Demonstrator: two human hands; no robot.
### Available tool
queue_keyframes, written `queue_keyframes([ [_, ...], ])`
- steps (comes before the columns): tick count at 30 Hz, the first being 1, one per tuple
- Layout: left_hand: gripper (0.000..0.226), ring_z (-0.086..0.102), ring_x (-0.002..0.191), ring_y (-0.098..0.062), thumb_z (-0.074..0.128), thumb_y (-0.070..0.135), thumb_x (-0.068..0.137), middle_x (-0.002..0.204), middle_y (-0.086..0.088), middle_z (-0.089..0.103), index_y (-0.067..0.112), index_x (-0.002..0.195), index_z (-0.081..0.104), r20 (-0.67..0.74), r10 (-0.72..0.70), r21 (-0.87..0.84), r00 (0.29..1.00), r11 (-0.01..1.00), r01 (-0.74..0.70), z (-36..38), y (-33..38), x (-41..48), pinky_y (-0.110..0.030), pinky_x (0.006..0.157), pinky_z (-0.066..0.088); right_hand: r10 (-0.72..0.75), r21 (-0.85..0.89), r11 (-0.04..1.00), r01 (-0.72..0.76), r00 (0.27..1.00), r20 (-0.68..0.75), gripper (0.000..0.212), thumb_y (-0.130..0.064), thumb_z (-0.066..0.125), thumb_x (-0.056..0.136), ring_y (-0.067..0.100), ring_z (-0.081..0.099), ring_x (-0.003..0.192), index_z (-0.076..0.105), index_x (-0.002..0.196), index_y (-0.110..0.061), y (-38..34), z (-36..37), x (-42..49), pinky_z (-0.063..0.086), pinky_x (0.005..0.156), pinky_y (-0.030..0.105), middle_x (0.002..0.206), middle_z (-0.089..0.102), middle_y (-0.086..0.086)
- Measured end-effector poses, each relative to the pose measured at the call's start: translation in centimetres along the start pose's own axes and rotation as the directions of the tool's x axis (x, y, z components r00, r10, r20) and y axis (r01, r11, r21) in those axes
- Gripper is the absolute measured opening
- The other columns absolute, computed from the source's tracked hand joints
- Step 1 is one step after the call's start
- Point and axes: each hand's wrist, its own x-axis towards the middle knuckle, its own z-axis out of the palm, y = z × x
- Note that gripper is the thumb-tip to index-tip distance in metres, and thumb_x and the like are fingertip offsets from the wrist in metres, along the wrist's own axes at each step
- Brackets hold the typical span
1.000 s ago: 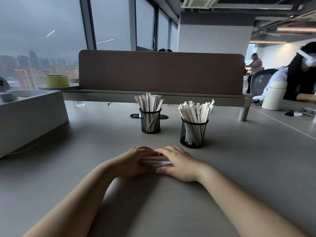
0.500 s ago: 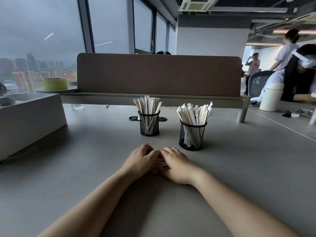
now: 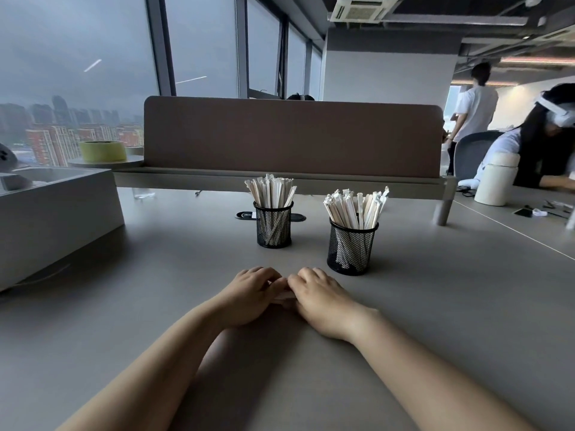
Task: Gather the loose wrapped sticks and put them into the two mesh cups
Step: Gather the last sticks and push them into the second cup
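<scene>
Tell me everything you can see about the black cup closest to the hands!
The nearer mesh cup is round, black and looks like wire mesh, so you see through it. It stands upright on the grey table, just beyond the right hand, not touching it. It is packed with wrapped sticks fanning out above its rim.

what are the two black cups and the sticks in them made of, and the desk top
Two black mesh cups: likely painted wire mesh; their contents show through. White-wrapped sticks: apparently pale wood in thin, crinkled paper or plastic sleeves. Grey desk top: smooth matte, probably laminate.
</scene>
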Motion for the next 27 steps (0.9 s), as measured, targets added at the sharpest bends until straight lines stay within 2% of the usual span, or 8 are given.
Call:
queue_keyframes([
  [4, 0.036, 0.041, 0.128, -0.02, 0.035, 0.038, 0.1, 0.13, -0.004, 0.052, 0.019, 0.122, 0.056, 0.034, 0.022, 0.086, 0.999, 0.996, -0.025, 0.2, 0.1, -0.3, -0.02, 0.104, 0.022, 0.021, -0.005, 1.0, -0.021, 1.0, 0.014, 0.028, -0.014, 0.034, 0.097, 0.035, 0.038, 0.121, 0.041, 0.123, -0.007, -0.3, 0.1, 0.1, 0.033, 0.101, 0.042, 0.127, 0.043, 0.016],
  [7, 0.042, 0.041, 0.126, -0.021, 0.028, 0.044, 0.1, 0.127, -0.004, 0.052, 0.018, 0.119, 0.055, 0.047, 0.027, 0.109, 0.999, 0.994, -0.032, 0.7, 0.3, -0.1, -0.024, 0.107, 0.023, 0.033, -0.011, 0.999, -0.033, 0.999, 0.017, 0.03, -0.009, 0.033, 0.094, 0.035, 0.04, 0.121, 0.04, 0.123, -0.005, -0.4, 0.0, 0.1, 0.034, 0.102, 0.042, 0.128, 0.044, 0.017],
  [10, 0.067, 0.043, 0.123, -0.021, 0.014, 0.065, 0.083, 0.121, -0.002, 0.053, 0.021, 0.114, 0.053, 0.058, 0.044, 0.129, 0.997, 0.99, -0.051, 0.9, 0.0, 0.2, -0.03, 0.109, 0.027, 0.044, -0.01, 0.999, -0.044, 0.999, 0.024, 0.029, -0.008, 0.034, 0.094, 0.035, 0.042, 0.121, 0.04, 0.123, -0.005, -0.3, -0.1, 0.0, 0.034, 0.102, 0.042, 0.128, 0.045, 0.017],
  [13, 0.079, 0.039, 0.125, -0.017, 0.011, 0.069, 0.067, 0.123, 0.0, 0.052, 0.024, 0.117, 0.052, 0.118, 0.062, 0.13, 0.991, 0.989, -0.077, 0.5, 0.0, 0.2, -0.03, 0.11, 0.026, 0.05, -0.019, 0.999, -0.049, 0.998, 0.045, 0.029, -0.009, 0.035, 0.095, 0.037, 0.042, 0.122, 0.04, 0.123, -0.005, -0.5, -0.3, -0.1, 0.033, 0.101, 0.042, 0.128, 0.045, 0.019],
  [16, 0.086, 0.04, 0.123, -0.018, 0.008, 0.067, 0.06, 0.123, -0.001, 0.051, 0.022, 0.118, 0.052, 0.11, 0.101, 0.136, 0.989, 0.984, -0.115, 0.1, 0.2, -0.2, -0.029, 0.109, 0.027, 0.053, -0.032, 0.998, -0.051, 0.996, 0.067, 0.03, -0.023, 0.036, 0.1, 0.037, 0.041, 0.123, 0.04, 0.123, -0.004, -0.7, -0.6, -0.2, 0.032, 0.102, 0.042, 0.13, 0.045, 0.02],
  [19, 0.079, 0.043, 0.12, -0.019, 0.015, 0.064, 0.065, 0.122, -0.001, 0.052, 0.018, 0.118, 0.052, 0.124, 0.144, 0.181, 0.982, 0.97, -0.165, -0.1, 0.3, -0.4, -0.025, 0.104, 0.029, 0.046, -0.069, 0.997, -0.041, 0.996, 0.072, 0.037, -0.031, 0.035, 0.101, 0.036, 0.039, 0.124, 0.039, 0.125, -0.003, -0.8, -0.6, -0.4, 0.031, 0.102, 0.043, 0.132, 0.042, 0.02],
  [23, 0.034, 0.05, 0.115, -0.023, 0.048, 0.038, 0.093, 0.117, -0.004, 0.056, 0.015, 0.117, 0.054, 0.105, 0.182, 0.183, 0.978, 0.963, -0.199, -0.3, 0.2, -0.4, -0.029, 0.099, 0.037, 0.059, -0.079, 0.995, -0.055, 0.997, 0.055, 0.037, -0.029, 0.036, 0.1, 0.037, 0.04, 0.123, 0.038, 0.125, -0.002, -1.0, -0.5, -0.5, 0.034, 0.1, 0.044, 0.131, 0.042, 0.021],
  [27, 0.032, 0.052, 0.112, -0.024, 0.051, 0.037, 0.093, 0.116, -0.005, 0.058, 0.015, 0.116, 0.052, 0.114, 0.194, 0.187, 0.974, 0.959, -0.213, -0.4, -0.1, -0.4, -0.033, 0.096, 0.04, 0.077, -0.042, 0.996, -0.074, 0.995, 0.069, 0.034, -0.025, 0.041, 0.099, 0.039, 0.042, 0.122, 0.039, 0.123, -0.001, -1.1, -0.6, -0.5, 0.036, 0.1, 0.044, 0.129, 0.044, 0.023],
])
